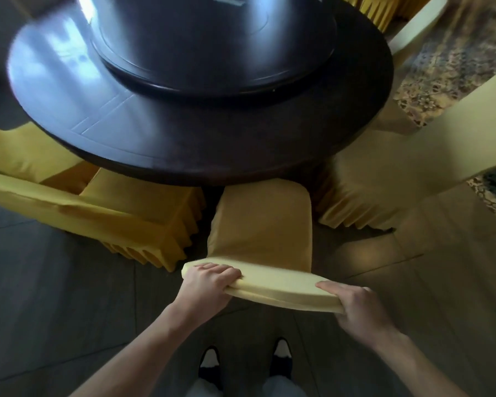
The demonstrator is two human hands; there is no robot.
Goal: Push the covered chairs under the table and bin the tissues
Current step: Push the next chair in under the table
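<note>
A chair in a yellow cover (264, 224) stands right in front of me, its seat partly under the near edge of the round dark table (241, 150). My left hand (209, 285) grips the left end of the chair's backrest top. My right hand (358, 308) grips the right end. No tissues or bin are in view.
Another yellow-covered chair (121, 207) stands at the left, partly under the table. A paler covered chair (398, 173) stands at the right, and two more sit at the far right. A dark turntable (212, 44) sits on the table. Patterned carpet (453, 61) lies at the right. My shoes (244, 365) are below.
</note>
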